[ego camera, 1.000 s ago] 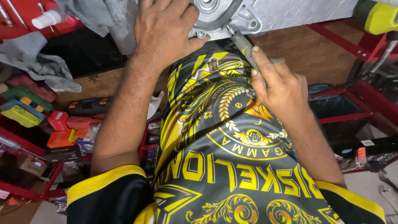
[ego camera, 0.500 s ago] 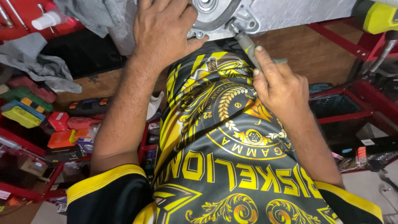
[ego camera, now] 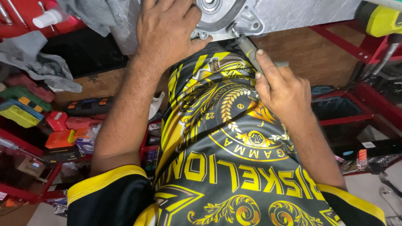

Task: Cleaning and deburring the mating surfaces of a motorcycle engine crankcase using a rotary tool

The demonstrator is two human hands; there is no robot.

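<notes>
- Driving a fastener on the metal engine cover [ego camera: 217, 12] looks like the step in hand; the cover sits at the bench edge, top of view.
- The left hand [ego camera: 167, 31] lies flat, fingers spread, pressing the cover steady.
- The right hand [ego camera: 282, 90] is clenched round a screwdriver [ego camera: 250, 50], tip at a lug on the cover's rim.
- Next, I judge, calls for keeping the tip seated and square while twisting.

- The round metal housing [ego camera: 217, 12] is silver-grey cast metal with bolt lugs around its rim and a bearing at its centre. It lies at the frame's 12 o'clock, partly cut off by the top edge.
- The slim grey hand tool [ego camera: 250, 50] slants, its tip at the housing's 5 o'clock lug, its handle running toward 4 o'clock.
</notes>
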